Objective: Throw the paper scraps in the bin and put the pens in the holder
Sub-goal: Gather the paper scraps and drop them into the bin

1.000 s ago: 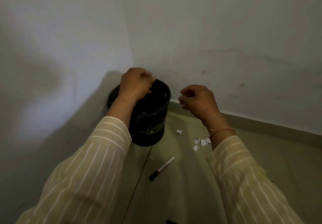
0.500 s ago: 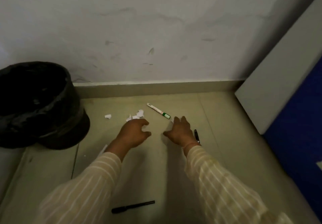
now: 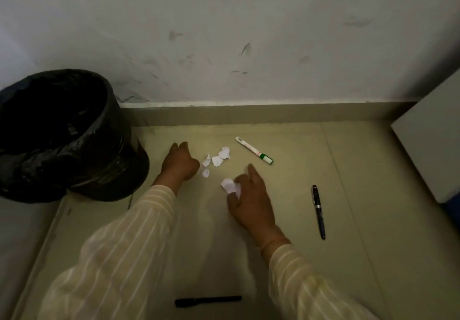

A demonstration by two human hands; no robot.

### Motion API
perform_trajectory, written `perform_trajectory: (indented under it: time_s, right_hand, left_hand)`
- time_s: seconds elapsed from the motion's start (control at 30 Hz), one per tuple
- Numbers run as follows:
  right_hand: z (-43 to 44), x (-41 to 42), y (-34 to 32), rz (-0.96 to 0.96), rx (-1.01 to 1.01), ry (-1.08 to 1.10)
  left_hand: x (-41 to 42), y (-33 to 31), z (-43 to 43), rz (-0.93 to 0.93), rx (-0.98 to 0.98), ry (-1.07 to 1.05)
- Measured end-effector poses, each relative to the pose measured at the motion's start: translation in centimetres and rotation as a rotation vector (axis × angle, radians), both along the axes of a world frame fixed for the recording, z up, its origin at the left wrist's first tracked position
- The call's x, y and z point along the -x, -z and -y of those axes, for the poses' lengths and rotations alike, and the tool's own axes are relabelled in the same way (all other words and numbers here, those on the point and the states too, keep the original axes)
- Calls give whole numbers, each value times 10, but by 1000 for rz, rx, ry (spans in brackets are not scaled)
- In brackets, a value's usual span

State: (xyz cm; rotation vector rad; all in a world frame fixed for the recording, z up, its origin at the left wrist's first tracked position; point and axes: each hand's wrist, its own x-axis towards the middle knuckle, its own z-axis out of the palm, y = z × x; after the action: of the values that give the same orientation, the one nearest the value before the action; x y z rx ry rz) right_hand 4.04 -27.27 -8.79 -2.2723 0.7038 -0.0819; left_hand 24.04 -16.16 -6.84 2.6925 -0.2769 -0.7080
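A black lined bin stands on the floor at the left by the wall. Several white paper scraps lie on the floor between my hands. My left hand rests curled on the floor beside them, touching a small scrap. My right hand pinches a crumpled scrap between thumb and fingers. A white marker with a green band lies beyond the scraps. A dark pen lies to the right. A black pen lies near the bottom edge. No pen holder is in view.
A stained white wall with a skirting board runs behind. A grey cabinet corner juts in at the right.
My hands were over the bin a second ago. They have come down to the floor, and my right hand has taken hold of a crumpled scrap. The view swung right.
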Motion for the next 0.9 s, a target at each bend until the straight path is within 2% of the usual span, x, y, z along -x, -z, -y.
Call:
perform_trajectory:
  time_s: [0.13, 0.27, 0.33, 0.47, 0.6, 0.8, 0.9]
  right_hand:
    - [41, -32, -9, 20, -18, 16]
    - [53, -65, -14, -103, -21, -181]
    - [47, -77, -7, -136, 22, -293]
    - [40, -95, 7, -306, 277, -492]
    - [22, -75, 8, -274, 264, -571]
    - [18, -40, -9, -172, 81, -483]
    - [35, -34, -20, -73, -33, -249]
  left_hand:
    - [42, 10, 13, -14, 145, 57]
    - [107, 4, 34, -62, 350, 133]
    - [117, 3, 34, -60, 442, 59]
    - [99, -1, 12, -13, 395, -100]
    - [72, -5, -11, 35, 352, -158]
    - [83, -1, -1, -134, 266, 108]
    - [108, -1, 9, -185, 295, 159]
